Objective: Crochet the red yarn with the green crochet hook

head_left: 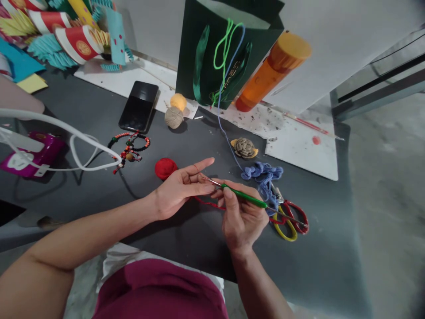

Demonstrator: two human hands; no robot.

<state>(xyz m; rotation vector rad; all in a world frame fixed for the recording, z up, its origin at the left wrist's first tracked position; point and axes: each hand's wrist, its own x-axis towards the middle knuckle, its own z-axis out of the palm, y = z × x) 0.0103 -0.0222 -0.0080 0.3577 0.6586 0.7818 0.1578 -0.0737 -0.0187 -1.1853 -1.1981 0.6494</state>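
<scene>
My right hand (244, 215) grips a crochet hook (247, 197) with a green handle, its metal tip pointing left at the fingers of my left hand (181, 188). Red yarn (209, 204) runs under both hands, and a strand loops over a left finger. The left thumb and fingers pinch close to the hook's tip, the index finger stretched out. Just beyond the left hand sits a red yarn ball (166, 168). To the right of my right hand, scissors (288, 217) with red and yellow handles lie beside a blue crocheted piece (264, 175).
Behind stand a dark green paper bag (189, 57) and an orange cylinder (274, 71). A black phone (138, 106), small yarn balls (174, 117), a crocheted flower (245, 148) and a beaded bracelet (129, 148) lie on the table. A white cable (66, 119) arches at left.
</scene>
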